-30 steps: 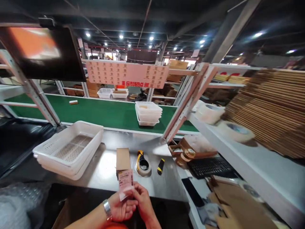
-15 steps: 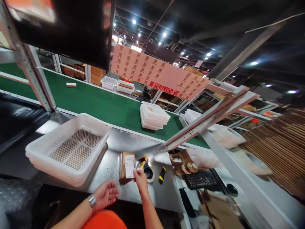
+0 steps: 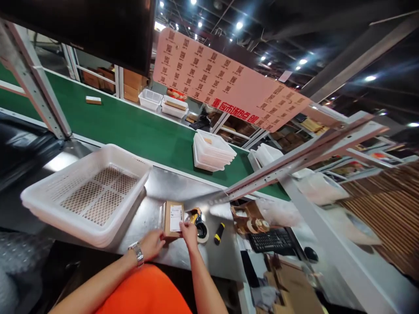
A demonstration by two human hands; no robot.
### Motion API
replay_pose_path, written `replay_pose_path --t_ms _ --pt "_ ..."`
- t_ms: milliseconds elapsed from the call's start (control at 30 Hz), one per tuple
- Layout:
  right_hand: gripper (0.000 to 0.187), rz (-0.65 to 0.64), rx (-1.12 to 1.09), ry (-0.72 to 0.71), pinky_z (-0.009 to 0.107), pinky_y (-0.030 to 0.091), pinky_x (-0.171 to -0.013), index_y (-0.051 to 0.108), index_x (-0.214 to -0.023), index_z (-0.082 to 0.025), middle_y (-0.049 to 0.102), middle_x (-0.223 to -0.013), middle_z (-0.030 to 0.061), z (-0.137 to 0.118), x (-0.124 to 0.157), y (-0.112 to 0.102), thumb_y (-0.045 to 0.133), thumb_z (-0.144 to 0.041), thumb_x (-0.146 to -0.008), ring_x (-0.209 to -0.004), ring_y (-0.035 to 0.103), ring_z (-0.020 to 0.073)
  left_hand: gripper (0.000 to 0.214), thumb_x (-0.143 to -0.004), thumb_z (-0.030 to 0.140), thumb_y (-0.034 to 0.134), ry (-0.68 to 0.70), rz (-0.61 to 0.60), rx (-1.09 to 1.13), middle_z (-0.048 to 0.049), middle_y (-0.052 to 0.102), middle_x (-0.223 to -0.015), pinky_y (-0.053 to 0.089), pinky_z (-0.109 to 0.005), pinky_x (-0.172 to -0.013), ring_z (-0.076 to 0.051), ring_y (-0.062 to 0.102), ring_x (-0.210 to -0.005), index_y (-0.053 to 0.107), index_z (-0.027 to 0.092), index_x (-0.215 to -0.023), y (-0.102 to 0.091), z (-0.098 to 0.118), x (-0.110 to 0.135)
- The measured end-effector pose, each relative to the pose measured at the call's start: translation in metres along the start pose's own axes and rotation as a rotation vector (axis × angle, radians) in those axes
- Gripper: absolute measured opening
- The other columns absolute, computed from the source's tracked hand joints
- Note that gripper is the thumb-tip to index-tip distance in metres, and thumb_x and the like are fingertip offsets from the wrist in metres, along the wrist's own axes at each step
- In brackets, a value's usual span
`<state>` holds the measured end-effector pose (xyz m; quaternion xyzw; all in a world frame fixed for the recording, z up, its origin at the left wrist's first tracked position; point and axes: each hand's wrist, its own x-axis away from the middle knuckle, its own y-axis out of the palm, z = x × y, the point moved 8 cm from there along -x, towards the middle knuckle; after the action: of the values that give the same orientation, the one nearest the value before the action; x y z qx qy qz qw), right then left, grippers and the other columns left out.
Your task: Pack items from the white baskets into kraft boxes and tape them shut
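Note:
A small brown cardboard box (image 3: 170,210) lies on the steel worktable (image 3: 153,261), with a white printed label (image 3: 176,218) on its top. My right hand (image 3: 189,230) presses its fingers on the label's near right corner. My left hand (image 3: 152,244) rests against the box's near left edge, fingers curled toward it. A wristwatch (image 3: 136,253) sits on my left wrist.
A tape dispenser (image 3: 199,223) and a black-and-yellow cutter (image 3: 218,233) lie right of the box. Stacked white mesh baskets (image 3: 87,196) stand at the left. Beyond runs a green conveyor (image 3: 131,131) carrying more baskets (image 3: 211,150). A keyboard (image 3: 273,240) is at the right.
The label, held up in both hands a second ago, now lies on the box. My left hand has come forward to the box edge. The view has swung left and down.

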<state>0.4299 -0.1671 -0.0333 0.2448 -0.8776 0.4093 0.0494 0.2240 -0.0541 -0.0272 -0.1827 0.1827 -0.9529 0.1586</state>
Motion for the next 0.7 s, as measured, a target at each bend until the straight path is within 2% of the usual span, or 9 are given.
replay_pose_path --t_ms 67,133,200,233,300,400,500,600,700 --pt "0.023 -0.05 0.061 -0.01 0.034 0.062 -0.073 0.077 -0.075 -0.018 0.083 -0.075 0.0122 -0.001 -0.002 0.003 0.067 -0.033 -0.091 -0.077 0.083 0.0289 0.039 -0.098 0.022 0.062 0.102 -0.03 -0.214 -0.0232 0.072 -0.155 0.048 -0.052 -0.13 -0.039 0.064 -0.15 0.076 0.016 -0.135 0.006 0.017 -0.015" --pt "0.022 -0.087 0.124 -0.03 0.034 0.062 -0.078 0.08 -0.08 -0.018 0.086 -0.08 0.0133 -0.002 -0.004 0.005 0.067 -0.031 -0.092 -0.081 0.084 0.0283 0.06 -0.096 0.019 0.069 0.165 -0.118 -0.436 -0.0234 0.047 -0.184 0.034 -0.058 -0.143 -0.042 0.041 -0.173 0.068 0.015 -0.156 0.019 0.025 -0.031" --pt "0.018 -0.113 0.192 -0.058 0.035 0.061 -0.085 0.081 -0.084 -0.019 0.088 -0.087 0.0139 -0.002 -0.009 0.005 0.07 -0.03 -0.092 -0.087 0.084 0.0282 0.085 -0.089 0.017 0.079 0.133 -0.231 -0.553 -0.0218 0.021 -0.196 0.02 -0.067 -0.147 -0.045 0.019 -0.183 0.056 0.018 -0.171 0.035 0.018 -0.043" --pt "0.016 -0.124 0.226 -0.073 0.035 0.061 -0.087 0.081 -0.084 -0.02 0.089 -0.09 0.0141 -0.002 -0.013 0.004 0.073 -0.031 -0.091 -0.091 0.085 0.0288 0.094 -0.086 0.015 0.082 0.105 -0.263 -0.574 -0.0217 0.015 -0.198 0.016 -0.071 -0.147 -0.046 0.013 -0.183 0.051 0.02 -0.175 0.04 0.012 -0.048" --pt "0.016 -0.14 0.295 -0.099 0.039 0.061 -0.09 0.08 -0.08 -0.021 0.089 -0.093 0.0165 0.001 -0.022 -0.002 0.08 -0.034 -0.089 -0.096 0.085 0.0327 0.103 -0.083 0.006 0.081 0.06 -0.269 -0.564 -0.0219 0.01 -0.198 0.013 -0.076 -0.145 -0.047 0.01 -0.183 0.047 0.022 -0.178 0.045 0.001 -0.053" --pt "0.026 -0.142 0.379 -0.133 0.05 0.062 -0.091 0.078 -0.076 -0.018 0.087 -0.093 0.0253 0.008 -0.037 -0.019 0.092 -0.039 -0.082 -0.099 0.086 0.0435 0.105 -0.079 -0.003 0.076 0.046 -0.254 -0.483 -0.0209 0.009 -0.198 0.01 -0.075 -0.145 -0.045 0.007 -0.184 0.049 0.023 -0.178 0.049 -0.008 -0.052" --pt "0.022 -0.125 0.391 -0.256 0.053 0.063 -0.101 0.084 -0.103 -0.012 0.088 -0.108 0.028 0.002 -0.046 -0.028 0.085 -0.03 -0.091 -0.111 0.085 0.0447 0.102 -0.081 -0.006 0.069 0.028 -0.228 -0.425 -0.0182 0.01 -0.198 0.01 -0.072 -0.146 -0.042 0.006 -0.185 0.052 0.024 -0.177 0.048 -0.009 -0.049" --pt "0.038 -0.16 0.331 -0.488 0.045 0.056 -0.122 0.08 -0.137 -0.013 0.081 -0.147 0.0224 -0.02 -0.042 -0.006 0.059 -0.019 -0.105 -0.142 0.075 0.0341 0.104 -0.08 -0.008 0.064 -0.003 -0.23 -0.453 -0.0162 0.008 -0.199 0.013 -0.069 -0.146 -0.041 0.004 -0.185 0.05 0.024 -0.178 0.048 -0.005 -0.049" --pt "0.049 -0.249 0.284 -0.698 0.043 0.046 -0.136 0.075 -0.151 -0.011 0.069 -0.169 0.019 -0.04 -0.031 0.034 0.049 -0.016 -0.109 -0.162 0.06 0.0305 0.107 -0.079 -0.006 0.064 -0.025 -0.252 -0.468 -0.0166 0.005 -0.199 0.015 -0.068 -0.147 -0.041 0.002 -0.185 0.046 0.024 -0.181 0.051 0.003 -0.05"
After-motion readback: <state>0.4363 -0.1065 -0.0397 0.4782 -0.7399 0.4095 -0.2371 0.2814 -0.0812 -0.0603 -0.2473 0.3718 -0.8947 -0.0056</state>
